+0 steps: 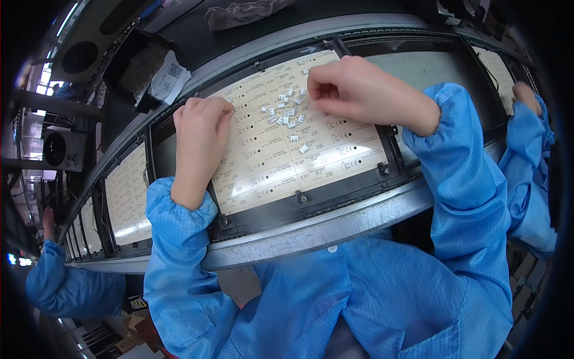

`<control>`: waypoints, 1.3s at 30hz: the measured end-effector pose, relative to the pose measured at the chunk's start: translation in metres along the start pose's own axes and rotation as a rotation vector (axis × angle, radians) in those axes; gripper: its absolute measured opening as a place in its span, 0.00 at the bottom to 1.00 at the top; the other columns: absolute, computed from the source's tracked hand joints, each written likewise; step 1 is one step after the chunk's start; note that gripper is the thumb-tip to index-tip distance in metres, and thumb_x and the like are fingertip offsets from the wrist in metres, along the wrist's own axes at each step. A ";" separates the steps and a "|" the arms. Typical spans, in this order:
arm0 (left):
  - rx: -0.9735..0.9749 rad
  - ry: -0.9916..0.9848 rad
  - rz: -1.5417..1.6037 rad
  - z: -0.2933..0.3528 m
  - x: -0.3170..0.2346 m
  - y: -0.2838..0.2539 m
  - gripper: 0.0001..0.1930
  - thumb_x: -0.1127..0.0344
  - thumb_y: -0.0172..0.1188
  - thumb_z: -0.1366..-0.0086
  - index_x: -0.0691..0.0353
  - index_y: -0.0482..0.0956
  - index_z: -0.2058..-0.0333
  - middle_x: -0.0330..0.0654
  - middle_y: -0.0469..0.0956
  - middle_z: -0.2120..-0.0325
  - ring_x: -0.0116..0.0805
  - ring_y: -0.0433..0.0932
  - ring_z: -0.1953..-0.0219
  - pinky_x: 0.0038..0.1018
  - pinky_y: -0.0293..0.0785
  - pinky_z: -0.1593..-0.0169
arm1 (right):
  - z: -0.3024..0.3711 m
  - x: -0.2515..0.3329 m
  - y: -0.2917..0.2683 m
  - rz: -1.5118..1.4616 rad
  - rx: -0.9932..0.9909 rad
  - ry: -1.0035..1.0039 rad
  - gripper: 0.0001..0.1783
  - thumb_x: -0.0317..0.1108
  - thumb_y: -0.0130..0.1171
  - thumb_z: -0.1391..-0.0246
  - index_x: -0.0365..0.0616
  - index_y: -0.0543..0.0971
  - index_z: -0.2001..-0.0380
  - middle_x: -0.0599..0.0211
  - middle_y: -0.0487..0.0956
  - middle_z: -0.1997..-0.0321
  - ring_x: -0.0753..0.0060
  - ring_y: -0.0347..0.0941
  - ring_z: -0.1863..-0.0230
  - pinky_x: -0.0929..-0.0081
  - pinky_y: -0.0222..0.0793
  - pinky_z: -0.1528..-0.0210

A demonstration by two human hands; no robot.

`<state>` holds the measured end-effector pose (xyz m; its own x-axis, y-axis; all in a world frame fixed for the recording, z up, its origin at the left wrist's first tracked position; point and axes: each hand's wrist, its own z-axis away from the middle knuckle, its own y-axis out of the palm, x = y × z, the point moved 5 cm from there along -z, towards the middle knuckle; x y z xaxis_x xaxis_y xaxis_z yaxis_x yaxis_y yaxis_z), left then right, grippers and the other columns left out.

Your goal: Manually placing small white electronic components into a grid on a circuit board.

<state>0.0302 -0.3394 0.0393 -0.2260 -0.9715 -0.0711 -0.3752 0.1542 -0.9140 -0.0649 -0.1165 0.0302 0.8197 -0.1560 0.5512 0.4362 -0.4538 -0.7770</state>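
A cream-coloured circuit board panel (272, 170) lies in a black frame (326, 194) in front of me. Several small white plastic connectors (287, 110) are heaped loosely around its middle, two of them apart and nearer to me. Over the panel's left edge, my left hand (203, 131) has thumb and forefinger pinched together. My right hand (356, 93) is curled just right of the connector heap, its fingertips close above the panel. Anything between the fingertips of either hand is too small or hidden to make out.
The frame rides on a conveyor with a metal rail (335, 230) along my side. Past the far rail stands a black bin (140, 66) with a white labelled bag. A grey cloth (246, 13) lies beyond. Blue-sleeved co-workers (526, 161) work to the right and left.
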 end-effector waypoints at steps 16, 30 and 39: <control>0.059 0.083 0.094 -0.011 -0.035 0.012 0.07 0.68 0.63 0.38 0.56 0.83 0.61 0.39 0.80 0.67 0.40 0.76 0.57 0.38 0.63 0.44 | -0.013 -0.039 -0.003 0.022 -0.141 0.258 0.09 0.27 0.63 0.42 0.37 0.81 0.58 0.63 0.81 0.66 0.70 0.78 0.66 0.76 0.76 0.60; 0.237 -0.416 0.642 -0.007 -0.015 -0.001 0.08 0.70 0.60 0.35 0.65 0.83 0.60 0.44 0.83 0.69 0.30 0.80 0.68 0.26 0.77 0.60 | -0.021 -0.032 0.011 0.233 -0.136 0.177 0.06 0.25 0.63 0.43 0.36 0.81 0.62 0.60 0.80 0.64 0.65 0.78 0.65 0.74 0.77 0.59; 0.044 -0.282 0.440 -0.003 -0.001 -0.006 0.08 0.71 0.60 0.36 0.63 0.84 0.60 0.44 0.82 0.67 0.35 0.80 0.63 0.28 0.77 0.57 | -0.014 -0.017 0.008 0.242 -0.109 0.045 0.06 0.33 0.65 0.42 0.45 0.82 0.63 0.68 0.78 0.65 0.68 0.74 0.60 0.68 0.60 0.48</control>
<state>0.0299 -0.3384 0.0464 -0.1008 -0.8279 -0.5517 -0.2592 0.5572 -0.7889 -0.0807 -0.1300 0.0184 0.8770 -0.3093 0.3678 0.1844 -0.4902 -0.8519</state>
